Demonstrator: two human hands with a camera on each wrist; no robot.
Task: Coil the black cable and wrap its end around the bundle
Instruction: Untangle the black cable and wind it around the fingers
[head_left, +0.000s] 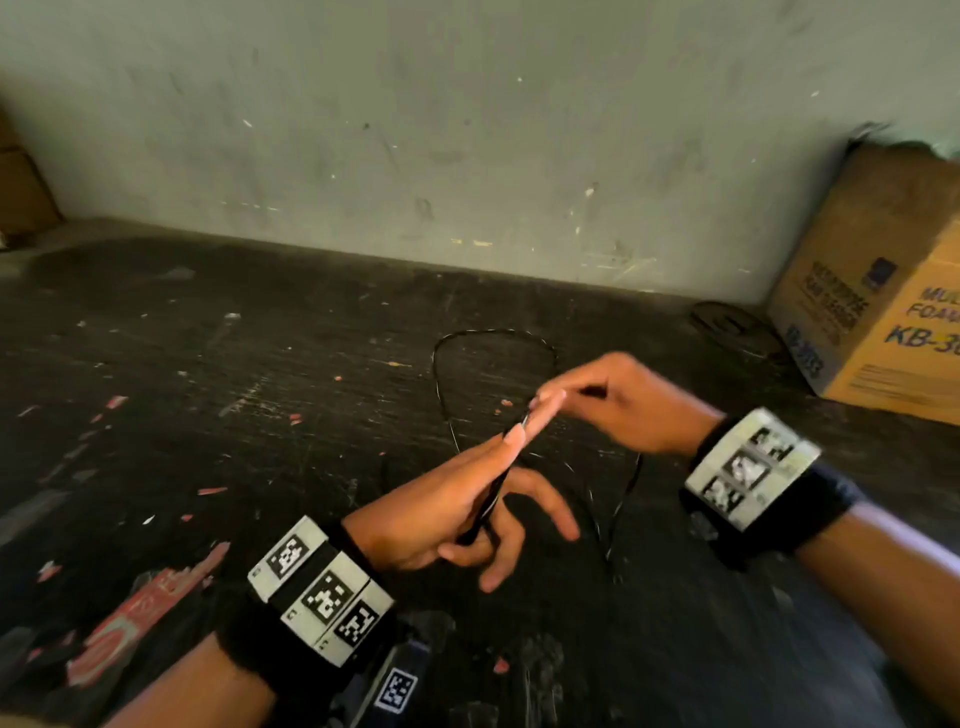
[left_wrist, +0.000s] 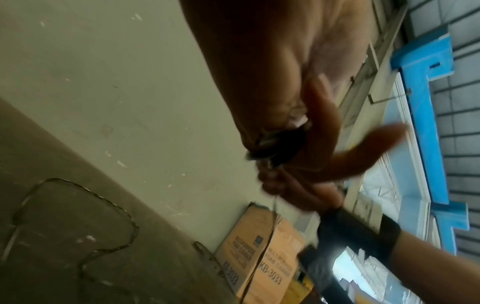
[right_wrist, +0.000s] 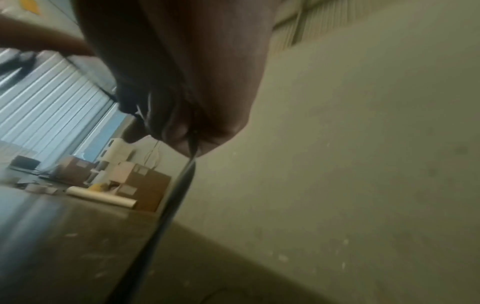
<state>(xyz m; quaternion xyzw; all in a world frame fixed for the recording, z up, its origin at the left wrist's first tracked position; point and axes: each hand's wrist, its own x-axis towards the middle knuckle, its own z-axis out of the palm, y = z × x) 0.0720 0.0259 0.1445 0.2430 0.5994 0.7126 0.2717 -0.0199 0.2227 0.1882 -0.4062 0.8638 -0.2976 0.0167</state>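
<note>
1. Hands meet above the dark, scratched counter (head_left: 218, 395), close together, both on the black cable (head_left: 441, 395).
2. Left hand (head_left: 457, 514): index finger extended toward the right hand; several strands of the cable lie gathered along the finger and palm. The thumb presses them in place, and the remaining fingers are loosely spread below. In the left wrist view, a dark bundle of strands sits at the base of the fingers (left_wrist: 319, 127).
3. Right hand (head_left: 613, 400): fingertips are closed on the cable at the tip of the left index finger. In the right wrist view, a strand emerges from between the closed fingertips (right_wrist: 182, 131) and runs down toward the counter.
4. Cable slack: one open loop lies on the counter beyond the hands, toward the wall (head_left: 467, 130). A second length hangs below the right hand and reaches the counter near the right wrist.
5. Surroundings: a cardboard box (head_left: 883, 291) stands on the counter at the right, against the wall, well apart from the hands. Both wrists carry bands with black-and-white markers (head_left: 322, 597).
</note>
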